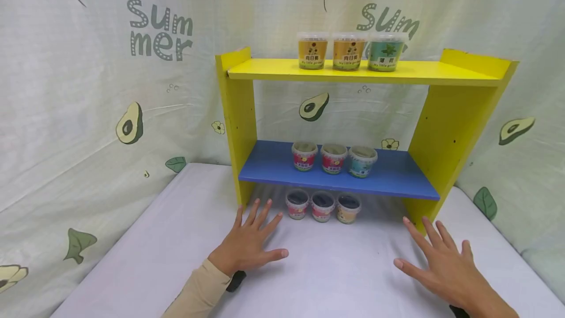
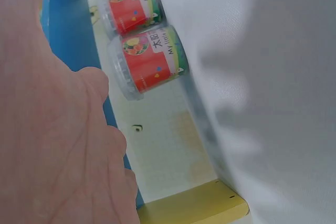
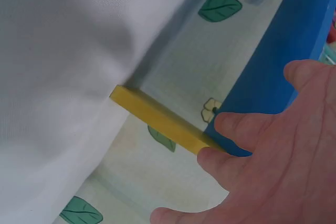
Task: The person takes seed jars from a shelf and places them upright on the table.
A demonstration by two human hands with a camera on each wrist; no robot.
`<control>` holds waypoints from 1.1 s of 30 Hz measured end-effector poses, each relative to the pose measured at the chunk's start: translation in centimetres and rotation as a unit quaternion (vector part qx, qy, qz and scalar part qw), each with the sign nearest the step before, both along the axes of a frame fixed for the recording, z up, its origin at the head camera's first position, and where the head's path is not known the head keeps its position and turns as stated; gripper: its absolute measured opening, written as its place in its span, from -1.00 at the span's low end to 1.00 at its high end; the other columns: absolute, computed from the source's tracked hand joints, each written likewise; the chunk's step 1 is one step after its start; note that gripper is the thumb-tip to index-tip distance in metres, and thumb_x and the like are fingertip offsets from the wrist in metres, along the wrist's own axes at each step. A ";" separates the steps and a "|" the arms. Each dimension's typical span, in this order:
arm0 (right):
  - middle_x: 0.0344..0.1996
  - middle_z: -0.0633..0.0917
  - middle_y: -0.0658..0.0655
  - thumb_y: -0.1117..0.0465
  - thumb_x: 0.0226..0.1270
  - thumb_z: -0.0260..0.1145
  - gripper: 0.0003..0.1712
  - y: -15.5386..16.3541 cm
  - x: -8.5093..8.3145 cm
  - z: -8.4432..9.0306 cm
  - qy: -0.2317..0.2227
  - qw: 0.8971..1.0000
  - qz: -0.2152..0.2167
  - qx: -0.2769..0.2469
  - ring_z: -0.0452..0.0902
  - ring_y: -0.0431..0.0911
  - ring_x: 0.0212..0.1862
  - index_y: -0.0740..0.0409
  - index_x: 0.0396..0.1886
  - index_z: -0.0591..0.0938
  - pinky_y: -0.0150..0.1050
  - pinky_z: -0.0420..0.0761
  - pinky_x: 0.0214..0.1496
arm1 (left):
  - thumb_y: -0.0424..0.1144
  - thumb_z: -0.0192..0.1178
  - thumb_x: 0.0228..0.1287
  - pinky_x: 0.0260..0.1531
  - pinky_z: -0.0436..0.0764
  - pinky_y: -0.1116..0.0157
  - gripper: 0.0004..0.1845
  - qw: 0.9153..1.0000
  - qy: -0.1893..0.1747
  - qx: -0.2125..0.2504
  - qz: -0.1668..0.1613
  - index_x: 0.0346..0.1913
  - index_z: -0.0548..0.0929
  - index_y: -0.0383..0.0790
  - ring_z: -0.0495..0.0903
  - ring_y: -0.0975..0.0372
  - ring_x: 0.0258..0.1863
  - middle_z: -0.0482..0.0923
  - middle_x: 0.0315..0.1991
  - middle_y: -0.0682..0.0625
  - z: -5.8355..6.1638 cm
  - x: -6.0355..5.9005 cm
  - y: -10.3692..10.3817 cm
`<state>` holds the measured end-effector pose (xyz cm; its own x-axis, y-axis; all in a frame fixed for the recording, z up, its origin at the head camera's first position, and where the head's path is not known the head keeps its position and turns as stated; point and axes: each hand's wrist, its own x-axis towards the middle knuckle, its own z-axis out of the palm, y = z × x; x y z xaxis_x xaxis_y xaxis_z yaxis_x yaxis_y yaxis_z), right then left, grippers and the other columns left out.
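Note:
My left hand (image 1: 248,244) is spread over the white table in front of the shelf's left side, fingers straight and holding nothing. My right hand (image 1: 446,269) spreads likewise before the right side panel, also holding nothing. Nearest the left hand is a red-labelled plastic tub (image 1: 297,203) under the blue shelf. Beside it in a row stand another red-labelled tub (image 1: 322,206) and an orange-labelled tub (image 1: 348,208). In the left wrist view the palm shows close by the red-labelled tub (image 2: 153,61). The right wrist view has the fingers overlapping the yellow side panel (image 3: 163,121).
The yellow shelf unit (image 1: 463,126) has a blue middle board (image 1: 282,173) bearing two red tubs (image 1: 304,157) and a teal tub (image 1: 362,162). On its yellow top board (image 1: 265,66) stand two yellow tubs (image 1: 312,53) and a green tub (image 1: 386,54). A printed curtain (image 1: 88,87) hangs behind.

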<state>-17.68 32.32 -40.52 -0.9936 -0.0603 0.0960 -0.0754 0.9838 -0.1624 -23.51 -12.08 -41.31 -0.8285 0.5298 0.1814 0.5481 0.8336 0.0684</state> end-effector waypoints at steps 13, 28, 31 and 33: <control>0.44 0.11 0.58 -0.55 0.21 0.15 0.13 -1.0 -0.4 -0.2 0.023 0.999 0.033 0.010 -0.10 0.56 0.39 -0.22 0.64 0.01 0.70 -0.26 0.07 | 0.59 -0.22 0.24 0.34 -0.19 -0.36 -0.04 1.000 0.001 -0.001 0.000 0.58 0.19 0.13 -0.27 -0.10 0.57 -0.17 0.62 -0.09 0.1 -0.2 0.3; 0.35 0.38 0.42 -0.56 0.20 0.14 0.03 -4.3 -2.3 -0.8 0.076 0.991 0.107 0.033 0.25 0.42 0.32 -0.20 0.57 0.24 0.55 0.15 0.17 | 0.62 -0.33 0.25 0.31 -0.02 -0.37 -0.05 1.000 0.012 -0.006 0.008 0.54 0.28 0.14 0.00 -0.13 0.53 0.03 0.58 -0.10 -0.4 -0.7 0.4; 0.29 0.46 0.39 -0.53 0.24 0.16 0.02 -4.4 -3.0 -0.5 0.100 0.987 0.119 0.028 0.38 0.37 0.25 -0.11 0.56 0.27 0.45 0.32 0.15 | 0.57 -0.27 0.30 0.31 0.19 -0.25 -0.11 0.999 0.047 0.017 -0.001 0.47 0.40 0.09 0.24 -0.07 0.45 0.26 0.49 -0.09 -0.2 -1.2 0.4; 0.24 0.50 0.38 -0.49 0.26 0.18 0.01 -4.4 -3.4 -0.3 0.105 0.987 0.119 0.015 0.45 0.34 0.20 -0.03 0.55 0.29 0.39 0.40 0.11 | 0.49 -0.17 0.35 0.28 0.33 -0.14 -0.20 0.996 0.080 0.047 -0.014 0.39 0.50 0.04 0.40 0.01 0.35 0.42 0.38 -0.07 -0.2 -1.7 0.5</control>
<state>-21.04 27.95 -40.85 -0.9091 -0.2952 0.2939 -0.3338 0.9383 -0.0900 -25.22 -11.55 -41.47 -0.7698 0.5274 0.3596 0.5815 0.8117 0.0546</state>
